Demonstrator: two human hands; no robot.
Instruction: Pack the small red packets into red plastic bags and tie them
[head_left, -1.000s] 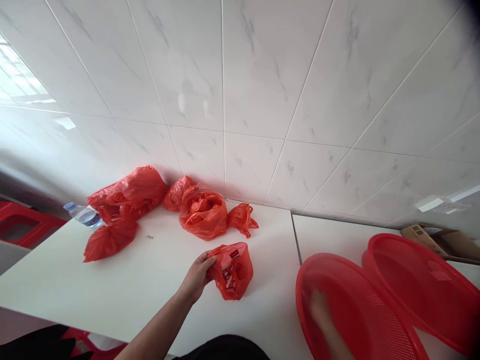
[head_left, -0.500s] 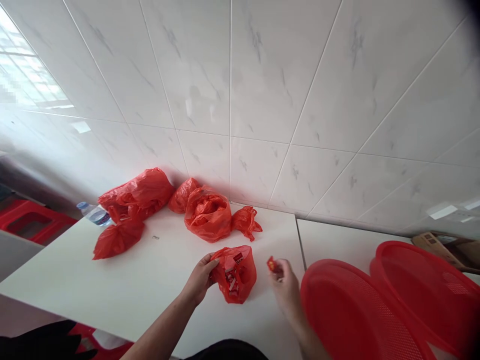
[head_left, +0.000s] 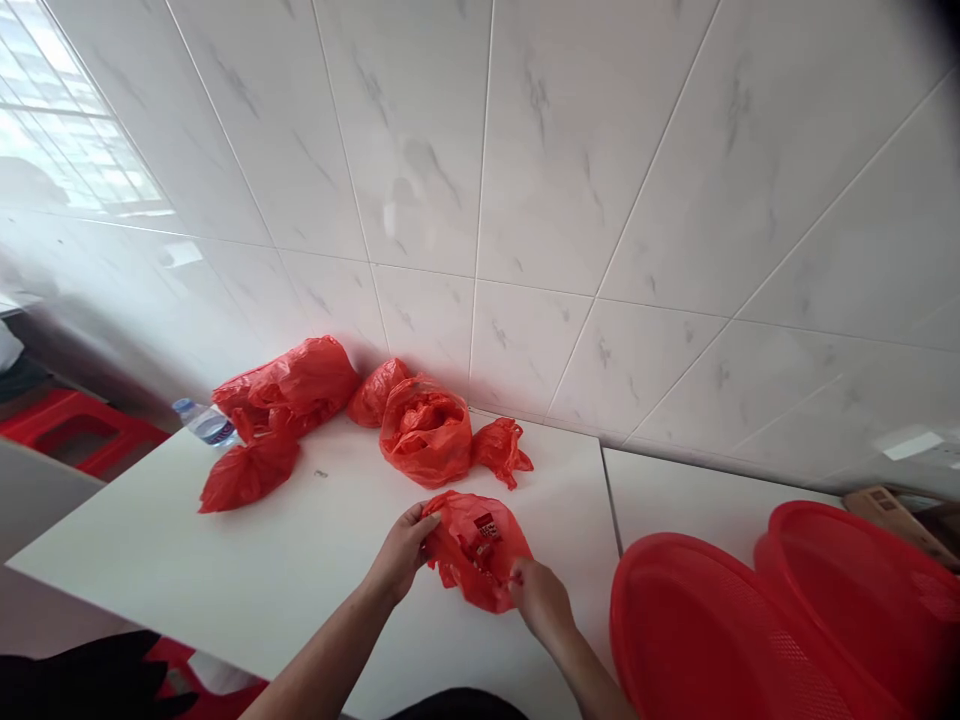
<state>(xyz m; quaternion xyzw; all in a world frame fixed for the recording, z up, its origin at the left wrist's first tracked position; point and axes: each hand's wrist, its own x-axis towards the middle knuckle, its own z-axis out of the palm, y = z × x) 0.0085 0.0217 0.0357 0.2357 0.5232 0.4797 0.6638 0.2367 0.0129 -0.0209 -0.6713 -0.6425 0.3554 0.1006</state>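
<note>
A small red plastic bag (head_left: 475, 545) with red and white packets inside lies on the white table (head_left: 225, 570) in front of me. My left hand (head_left: 399, 553) pinches the bag's left edge. My right hand (head_left: 538, 597) is closed on the bag's right lower edge, fingers curled into the plastic. Both hands hold the same bag between them.
Several more red plastic bags (head_left: 424, 434) are heaped at the back against the tiled wall, with a clear water bottle (head_left: 204, 423) at their left. Two red mesh baskets (head_left: 720, 640) sit at the right. A red stool (head_left: 75, 440) stands left of the table.
My right hand came away from the red basket carrying a small red packet, moved left and now grips the bag's right edge. The left hand kept its hold.
</note>
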